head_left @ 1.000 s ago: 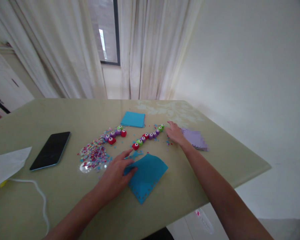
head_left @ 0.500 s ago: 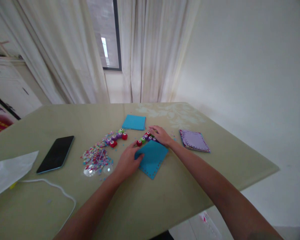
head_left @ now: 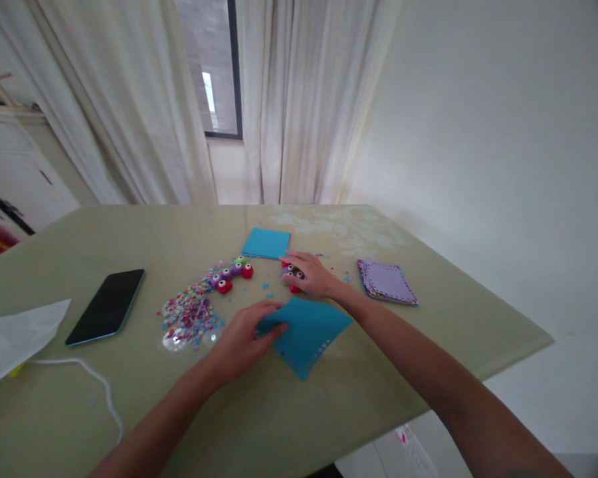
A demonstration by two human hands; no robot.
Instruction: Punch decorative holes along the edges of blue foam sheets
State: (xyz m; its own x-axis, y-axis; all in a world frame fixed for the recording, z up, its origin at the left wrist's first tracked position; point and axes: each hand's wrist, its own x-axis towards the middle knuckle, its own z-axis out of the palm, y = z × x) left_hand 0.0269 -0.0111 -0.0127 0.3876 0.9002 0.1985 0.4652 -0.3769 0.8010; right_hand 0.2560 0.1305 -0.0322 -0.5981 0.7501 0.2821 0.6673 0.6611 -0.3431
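My left hand pinches the left corner of a blue paper sheet that has small punched holes along its edge and lies on the olive table. My right hand rests with curled fingers over a cluster of small red, purple and green craft punches, gathered together beneath the palm. A second group of punches lies to the left. Beside them spreads a pile of coloured paper confetti.
A stack of blue sheets lies behind the punches. A stack of purple punched sheets sits to the right. A black phone, a white cable and a white bag are on the left. The table's edge runs close on the right.
My right hand swept from the far end of the punch row leftward, bunching the punches together. My left hand shifted the blue sheet, and it now lies nearer me.
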